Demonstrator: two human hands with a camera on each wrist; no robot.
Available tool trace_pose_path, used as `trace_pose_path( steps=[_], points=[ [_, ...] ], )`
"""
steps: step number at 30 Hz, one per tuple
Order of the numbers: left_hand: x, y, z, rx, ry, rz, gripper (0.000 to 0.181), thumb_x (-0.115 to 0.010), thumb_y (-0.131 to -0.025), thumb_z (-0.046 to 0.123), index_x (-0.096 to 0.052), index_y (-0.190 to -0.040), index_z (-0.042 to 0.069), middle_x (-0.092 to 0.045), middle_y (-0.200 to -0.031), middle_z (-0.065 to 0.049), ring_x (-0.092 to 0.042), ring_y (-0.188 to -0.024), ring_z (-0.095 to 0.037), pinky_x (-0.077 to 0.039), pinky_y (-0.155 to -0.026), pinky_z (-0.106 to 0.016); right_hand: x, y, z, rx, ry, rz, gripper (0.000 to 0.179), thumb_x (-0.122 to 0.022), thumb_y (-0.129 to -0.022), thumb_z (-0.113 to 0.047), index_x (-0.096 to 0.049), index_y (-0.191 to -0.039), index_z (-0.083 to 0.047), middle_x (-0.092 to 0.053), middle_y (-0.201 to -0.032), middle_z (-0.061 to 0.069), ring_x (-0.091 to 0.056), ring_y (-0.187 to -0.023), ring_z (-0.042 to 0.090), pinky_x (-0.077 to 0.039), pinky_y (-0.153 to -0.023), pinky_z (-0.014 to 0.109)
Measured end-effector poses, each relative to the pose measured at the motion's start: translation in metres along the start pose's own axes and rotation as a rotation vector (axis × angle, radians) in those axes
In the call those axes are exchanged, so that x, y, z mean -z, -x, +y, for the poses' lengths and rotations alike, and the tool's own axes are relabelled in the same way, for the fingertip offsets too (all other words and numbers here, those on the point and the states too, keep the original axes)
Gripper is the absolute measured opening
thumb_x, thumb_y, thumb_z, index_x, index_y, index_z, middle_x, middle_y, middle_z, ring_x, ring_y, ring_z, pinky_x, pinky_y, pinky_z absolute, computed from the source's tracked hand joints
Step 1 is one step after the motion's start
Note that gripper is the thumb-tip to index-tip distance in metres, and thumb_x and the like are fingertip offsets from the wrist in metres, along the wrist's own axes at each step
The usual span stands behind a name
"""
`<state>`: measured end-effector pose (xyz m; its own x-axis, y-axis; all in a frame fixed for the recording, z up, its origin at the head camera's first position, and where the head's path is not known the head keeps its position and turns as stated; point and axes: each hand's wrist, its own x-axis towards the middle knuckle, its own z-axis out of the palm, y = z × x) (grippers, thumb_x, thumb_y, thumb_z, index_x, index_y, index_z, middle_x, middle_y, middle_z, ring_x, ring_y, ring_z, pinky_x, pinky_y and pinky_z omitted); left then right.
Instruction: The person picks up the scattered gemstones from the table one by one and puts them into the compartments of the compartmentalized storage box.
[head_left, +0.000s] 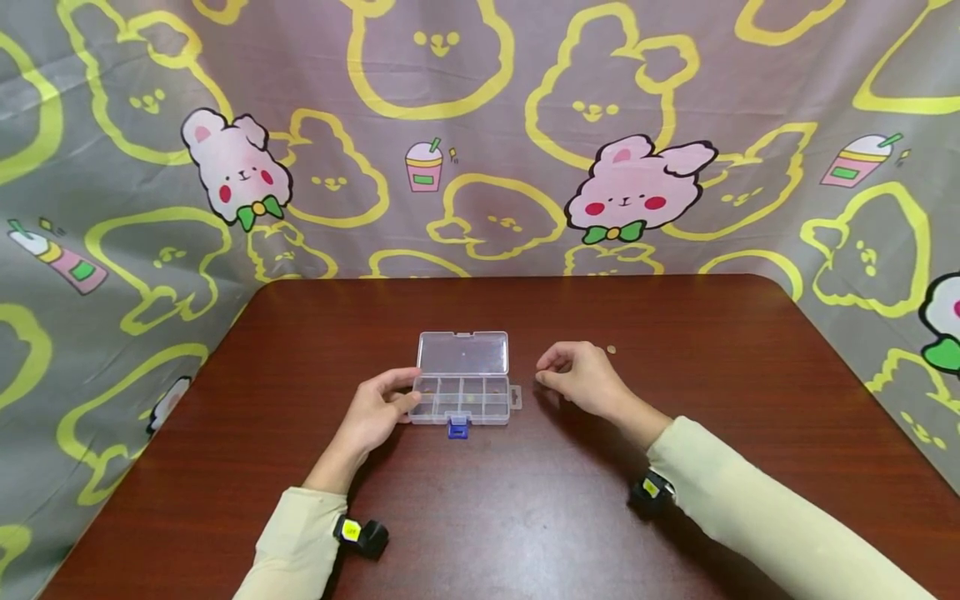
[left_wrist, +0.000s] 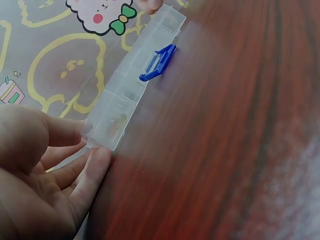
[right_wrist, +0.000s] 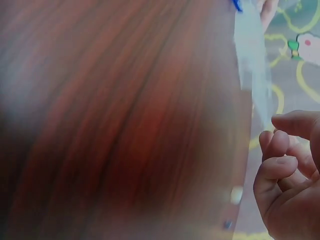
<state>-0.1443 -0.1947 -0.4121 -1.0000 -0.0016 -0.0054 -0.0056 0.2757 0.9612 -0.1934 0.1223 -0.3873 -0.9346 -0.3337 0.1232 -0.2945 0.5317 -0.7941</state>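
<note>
A clear plastic compartment box [head_left: 460, 419] lies on the table with its lid [head_left: 462, 354] raised at the back. Its blue latch [head_left: 458, 429] hangs at the front. Small bits sit in some compartments, among them a yellowish piece [left_wrist: 119, 122]. My left hand [head_left: 378, 410] grips the box's left end, thumb in front. To the right of the box, my right hand [head_left: 581, 379] hovers with bent fingers. Thumb and index tips are slightly apart, and I see nothing between them. Beyond that hand lies a small pale piece [head_left: 611, 350]; a small dark blue piece [right_wrist: 228, 224] is near it in the right wrist view.
A clear hanging tab [head_left: 515, 397] juts from the box's right end. The brown wooden table [head_left: 480, 517] meets a cartoon-printed cloth [head_left: 480, 233] at its back and sides. Black wrist cameras [head_left: 362, 536] are strapped at both sleeve cuffs.
</note>
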Motion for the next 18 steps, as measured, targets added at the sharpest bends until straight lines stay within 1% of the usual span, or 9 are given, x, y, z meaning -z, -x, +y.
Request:
trace_pose_path(
  steps=[3,9,18],
  points=[
    [0.0,0.001,0.002,0.003,0.002,0.003,0.038,-0.065,-0.093,-0.005,-0.06,-0.131,-0.007,-0.062,-0.127,-0.028,-0.063,-0.082,-0.02,-0.054,-0.062,-0.025,0.01,0.003,0.012,-0.018,-0.001,0.019,0.006,-0.074,-0.087,-0.003,-0.07,-0.092,-0.002,-0.069,-0.074,0.005,-0.057,-0.049,0.016,-0.049,-0.048,0.028],
    [0.0,0.002,0.0,0.006,0.0,0.006,0.038,-0.064,-0.093,-0.005,-0.061,-0.131,-0.006,-0.062,-0.127,-0.027,-0.063,-0.082,-0.018,-0.054,-0.063,-0.025,0.032,0.009,0.032,-0.078,0.028,0.056,0.01,-0.074,-0.086,-0.002,-0.07,-0.095,-0.001,-0.069,-0.075,0.005,-0.056,-0.051,0.017,-0.049,-0.048,0.029],
    [-0.001,0.001,0.0,0.0,-0.01,0.004,0.036,-0.064,-0.093,-0.005,-0.062,-0.13,-0.005,-0.063,-0.126,-0.026,-0.064,-0.083,-0.015,-0.054,-0.064,-0.025,0.059,0.011,0.052,-0.132,0.077,0.089,0.015,-0.073,-0.088,-0.006,-0.069,-0.101,0.0,-0.066,-0.072,0.006,-0.057,-0.052,0.018,-0.048,-0.043,0.031]
  ],
)
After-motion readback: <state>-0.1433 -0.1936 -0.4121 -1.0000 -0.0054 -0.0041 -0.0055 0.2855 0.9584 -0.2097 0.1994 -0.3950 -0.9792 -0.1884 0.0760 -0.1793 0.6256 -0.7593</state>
